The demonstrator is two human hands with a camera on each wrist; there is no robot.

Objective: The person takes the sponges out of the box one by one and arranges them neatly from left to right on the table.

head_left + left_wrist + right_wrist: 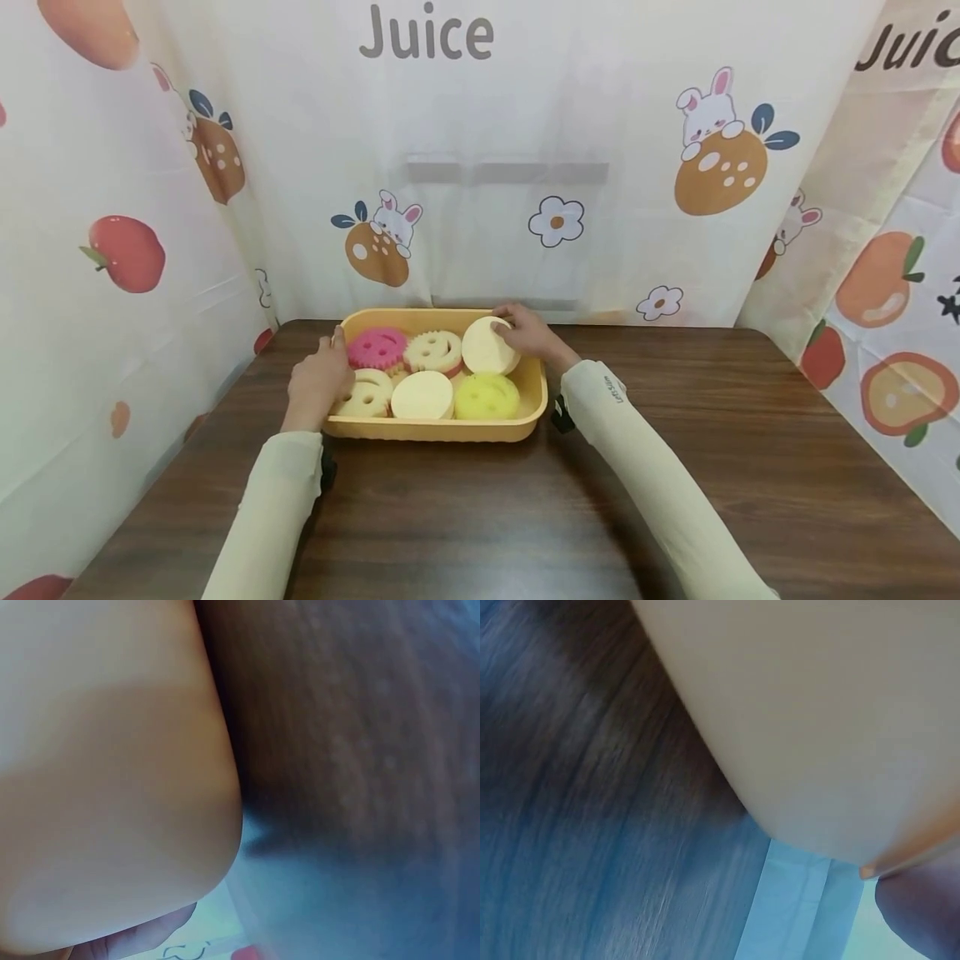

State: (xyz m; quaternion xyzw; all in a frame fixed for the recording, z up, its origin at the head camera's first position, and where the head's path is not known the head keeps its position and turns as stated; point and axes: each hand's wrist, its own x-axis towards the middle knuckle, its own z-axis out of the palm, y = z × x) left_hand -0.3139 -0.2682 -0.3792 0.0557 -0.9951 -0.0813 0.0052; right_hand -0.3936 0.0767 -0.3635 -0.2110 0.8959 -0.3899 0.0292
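A yellow plastic basket [435,431] holds several round sponges in two rows. In the back row lie a pink smiley sponge [377,348], a cream smiley sponge [433,350] with a scalloped edge, and a plain cream round sponge [489,348]. My right hand [528,333] pinches that plain one at its upper right edge, and it stands tilted. At the basket's left end, my left hand [318,379] grips the wall. The front row has another cream smiley sponge [369,393], a plain cream sponge [422,397] and a yellow smiley sponge [486,397].
The basket stands on a dark wood table [465,517], close to its back edge. A white printed curtain [480,108] hangs behind and along both sides. In both wrist views the basket's smooth outer wall [120,787] fills much of the picture.
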